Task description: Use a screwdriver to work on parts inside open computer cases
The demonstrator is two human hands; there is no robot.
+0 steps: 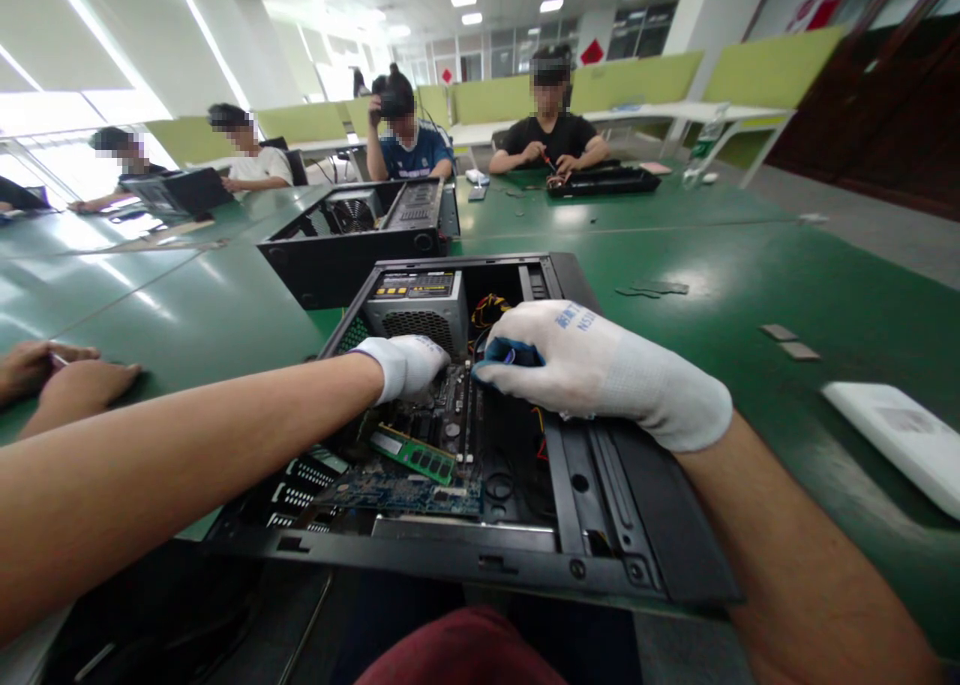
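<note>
An open black computer case (pixel 480 563) lies on its side before me, with a motherboard (pixel 452 405) inside. My left hand (pixel 412 367), in a white glove, reaches down onto the board just below the power supply (pixel 420 315); its fingertips are hidden. My right hand (pixel 559 360), also gloved, is closed at the board's right edge. Between its blue-coated fingers is something dark with a purple glint, too covered to name. A green memory stick (pixel 416 453) lies tilted across the lower board, above a blue circuit card (pixel 405 492). Bundled cables (pixel 491 310) sit beyond my right fingers.
A second open case (pixel 352 250) stands just behind mine. On the right are a white box-like device (pixel 896 440) and small flat pieces (pixel 787 343) on the green table (pixel 720 255). Another person's hands (pixel 71 380) rest at far left. Several people sit across the table.
</note>
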